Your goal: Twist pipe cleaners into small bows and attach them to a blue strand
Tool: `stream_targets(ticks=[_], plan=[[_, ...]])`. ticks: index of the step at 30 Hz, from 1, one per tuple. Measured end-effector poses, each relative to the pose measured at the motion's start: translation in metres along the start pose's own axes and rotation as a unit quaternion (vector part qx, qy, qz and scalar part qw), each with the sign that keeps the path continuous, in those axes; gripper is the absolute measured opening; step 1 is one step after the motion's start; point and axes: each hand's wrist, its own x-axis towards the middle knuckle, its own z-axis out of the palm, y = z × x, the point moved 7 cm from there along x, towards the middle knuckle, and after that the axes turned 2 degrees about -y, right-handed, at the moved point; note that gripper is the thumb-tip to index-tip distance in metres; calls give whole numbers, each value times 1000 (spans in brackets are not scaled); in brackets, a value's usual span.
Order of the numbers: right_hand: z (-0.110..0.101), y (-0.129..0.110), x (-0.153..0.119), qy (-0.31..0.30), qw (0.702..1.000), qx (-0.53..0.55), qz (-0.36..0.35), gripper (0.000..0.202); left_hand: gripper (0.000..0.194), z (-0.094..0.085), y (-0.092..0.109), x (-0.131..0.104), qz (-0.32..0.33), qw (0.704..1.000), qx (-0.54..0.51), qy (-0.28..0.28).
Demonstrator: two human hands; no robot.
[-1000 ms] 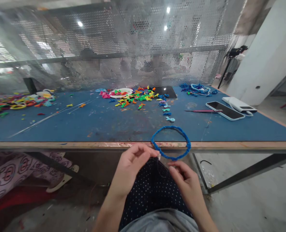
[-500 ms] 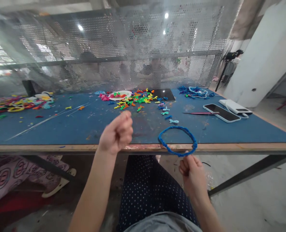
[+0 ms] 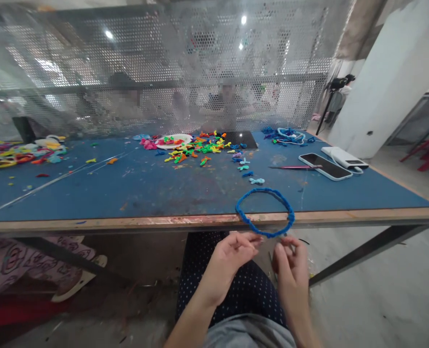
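A blue fuzzy ring [image 3: 291, 218] that looks like a twisted cord loop lies at the table's front edge, its near side reaching past the edge. Just below its near left side is my left hand [image 3: 232, 256], thumb and fingers pinched together. My right hand [image 3: 290, 263] is under the ring's right side with its fingers curled in and the tips close to the loop. Whether either hand grips a thin strand is too small to make out. Beyond the ring, small light-blue knotted pieces [image 3: 257, 181] lie in a loose row.
Several colourful knotted pieces [image 3: 205, 160] are heaped mid-table by a white plate [image 3: 185, 138] and a black tablet [image 3: 248, 140]. At right are a phone [image 3: 326, 167], a power bank [image 3: 345, 157] and a thin pink tool [image 3: 296, 167]. A perforated screen [image 3: 163, 63] stands behind.
My left hand, a raised fist over the table's edge before, has come down and right beside my right hand. The ring stays in nearly the same place; my right hand sits slightly lower.
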Motion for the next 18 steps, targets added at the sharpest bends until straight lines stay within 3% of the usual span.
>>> stream_targets(ticks=[2,5,8,11,15,16,18], plan=[[-6,3,-17,26,1000,-9,5,27,12,-2,3,-5,13,998,61,4],[-12,3,-34,40,999,-29,-20,24,10,-13,10,-14,46,987,143,58],[-17,-3,-33,29,997,-56,-53,20,13,-23,12,-19,60,988,104,100],[-8,-23,-5,-31,985,-138,-103,11,15,-25,19,-18,71,991,49,104],[39,-69,54,-165,911,-282,-250,23,12,-21,47,-8,134,979,116,100],[51,-76,68,-183,894,-313,-262,26,10,-21,52,-4,143,975,137,99],[66,-86,88,-188,888,-327,-263,30,8,-23,58,3,149,971,157,105]])
